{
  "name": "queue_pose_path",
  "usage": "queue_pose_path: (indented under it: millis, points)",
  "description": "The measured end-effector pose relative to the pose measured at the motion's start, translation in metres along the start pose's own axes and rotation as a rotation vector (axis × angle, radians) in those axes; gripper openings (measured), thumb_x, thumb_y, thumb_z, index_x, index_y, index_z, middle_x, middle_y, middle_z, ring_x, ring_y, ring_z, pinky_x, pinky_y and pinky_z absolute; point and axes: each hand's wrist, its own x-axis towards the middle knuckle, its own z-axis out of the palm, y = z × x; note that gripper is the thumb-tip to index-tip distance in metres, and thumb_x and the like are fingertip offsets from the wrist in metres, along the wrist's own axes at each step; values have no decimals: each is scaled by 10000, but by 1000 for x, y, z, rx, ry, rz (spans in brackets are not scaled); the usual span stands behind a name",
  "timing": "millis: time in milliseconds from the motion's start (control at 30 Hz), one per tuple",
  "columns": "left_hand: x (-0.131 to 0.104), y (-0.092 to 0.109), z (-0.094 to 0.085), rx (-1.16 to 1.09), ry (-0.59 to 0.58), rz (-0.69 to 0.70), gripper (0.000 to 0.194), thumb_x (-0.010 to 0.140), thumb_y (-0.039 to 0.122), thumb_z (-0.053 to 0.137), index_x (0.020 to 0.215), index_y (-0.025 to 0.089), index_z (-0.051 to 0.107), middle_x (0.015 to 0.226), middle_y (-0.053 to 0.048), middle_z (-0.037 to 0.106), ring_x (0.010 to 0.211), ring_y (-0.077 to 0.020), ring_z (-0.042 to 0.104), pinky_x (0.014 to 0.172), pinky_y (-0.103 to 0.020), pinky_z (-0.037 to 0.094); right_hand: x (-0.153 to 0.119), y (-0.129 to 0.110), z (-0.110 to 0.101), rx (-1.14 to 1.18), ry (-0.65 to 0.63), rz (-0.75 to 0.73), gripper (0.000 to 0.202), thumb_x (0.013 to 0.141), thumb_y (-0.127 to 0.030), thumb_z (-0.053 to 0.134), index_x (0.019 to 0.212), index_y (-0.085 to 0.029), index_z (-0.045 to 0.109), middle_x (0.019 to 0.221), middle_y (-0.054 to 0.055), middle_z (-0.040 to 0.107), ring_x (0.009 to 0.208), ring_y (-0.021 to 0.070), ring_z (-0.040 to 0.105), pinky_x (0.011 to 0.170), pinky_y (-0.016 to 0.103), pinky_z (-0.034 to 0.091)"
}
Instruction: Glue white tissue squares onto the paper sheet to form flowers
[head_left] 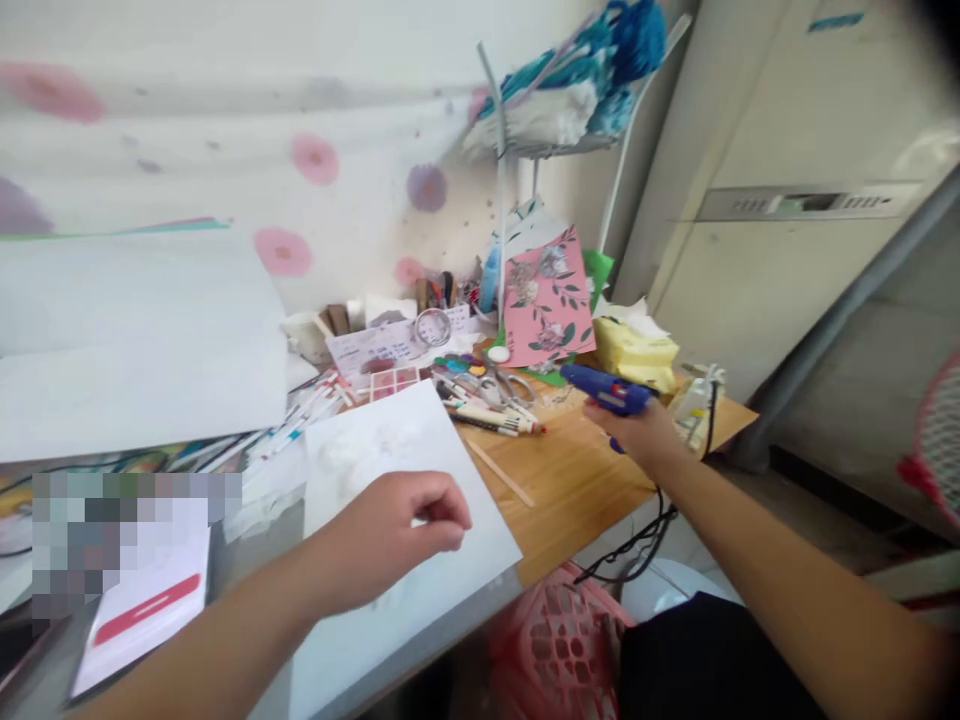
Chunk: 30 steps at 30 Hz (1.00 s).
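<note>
"Two bare hands show in the head view. What has each got?"

"The right hand (637,430) is closed around the handle of a blue glue gun (611,390). The left hand (405,535) is half-curled over a white sheet (431,445), thumb and forefinger nearly meeting around a small gap. Nothing shows in that gap, but the palm is hidden, so I can't tell whether it holds anything."

"How does the gun lie from the left hand?"

"To the right and farther off, beyond the sheet's edge, above the wooden tabletop (592,510). Its long axis runs across the table, nozzle leftward. I judge that it points past the sheet's far end rather than at the sheet. The right hand is plainly the nearer one, having it in its grip."

"Anything between?"

"A flat wooden stick (499,473) lies just beside the sheet, between the two hands. Pens (487,418) and scissors (519,388) are heaped left of the nozzle; a pink floral card (551,310) leans behind them. A yellow pack (634,355) sits just behind the gun."

"And underneath?"

"A dark cord (660,525) loops below the right forearm, past the table edge; it might snag. Whether it joins the gun, I can't tell."
</note>
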Motion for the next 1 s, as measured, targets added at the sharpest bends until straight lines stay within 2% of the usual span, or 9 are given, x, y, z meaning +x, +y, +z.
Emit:
queue_pose_path:
  millis: [167, 300, 500, 600, 700, 800, 867, 933, 1000]
  points:
    - [-43, 6, 0, -12, 58, 3, 113, 787, 269, 578, 728, 209, 654, 691, 37, 656, 683, -129, 586, 638, -212, 425, 9, 17, -1, -323, -61, 115, 282, 906, -315, 566, 1148, -172, 574, 1156, 66, 594, 965, 215, 611, 797, 395, 524]
    - [-67, 5, 5, -56, 254, -29, 157, 828, 316, 554, 767, 207, 649, 669, 27, 670, 670, -132, 608, 670, -229, 443, 10, 17, -1, -496, -130, 143, 293, 909, -315, 560, 1166, -175, 562, 1177, 79, 585, 982, 213, 605, 816, 410, 517]
    - [-96, 10, 4, -120, 500, -29, 161, 851, 318, 539, 812, 204, 645, 661, 20, 670, 665, -137, 607, 670, -237, 468, 2, 13, 1, -663, -173, 53, 301, 908, -321, 562, 1163, -161, 561, 1165, 81, 590, 974, 212, 608, 816, 421, 516]
    - [-109, 5, 9, -130, 530, -51, 168, 860, 324, 534, 815, 207, 645, 657, 22, 657, 660, -138, 594, 663, -242, 466, -4, 9, -7, -677, -122, -23, 300, 907, -315, 564, 1166, -162, 560, 1161, 79, 592, 963, 208, 611, 806, 415, 520]
    - [-120, -6, 19, -171, 537, -90, 173, 870, 340, 537, 827, 211, 645, 664, 19, 654, 671, -140, 585, 678, -248, 460, -18, -7, -24, -646, 16, -144, 328, 903, -319, 564, 1196, -173, 542, 1212, 92, 564, 1036, 236, 580, 867, 460, 485]
    - [-126, -14, 34, -359, 538, -81, 171, 864, 351, 559, 844, 206, 647, 669, 14, 648, 679, -141, 584, 675, -247, 457, -48, -39, -31, -559, 133, -362, 431, 900, -324, 523, 1269, -105, 486, 1287, 212, 486, 1244, 359, 393, 1019, 570, 304]
    - [-126, -11, 45, -538, 535, -61, 179, 848, 362, 587, 833, 194, 649, 651, 9, 638, 660, -139, 580, 656, -246, 455, -78, -64, -18, -475, 25, -563, 380, 895, -347, 504, 1199, -126, 560, 1220, 198, 541, 1237, 346, 401, 1040, 529, 295]
    - [-125, -2, 54, -724, 542, -50, 192, 821, 368, 627, 796, 179, 648, 617, 6, 620, 623, -135, 570, 625, -244, 450, -108, -85, 9, -383, -245, -774, 307, 848, -380, 570, 1131, -277, 626, 1171, 72, 621, 1161, 256, 506, 998, 397, 392]
    - [-124, 8, 61, -893, 526, -45, 201, 791, 367, 666, 761, 170, 646, 582, 7, 602, 582, -129, 555, 591, -239, 439, -130, -98, 41, -267, -603, -976, 510, 740, -432, 685, 1217, -282, 588, 1286, 53, 578, 1218, 254, 468, 1001, 364, 393]
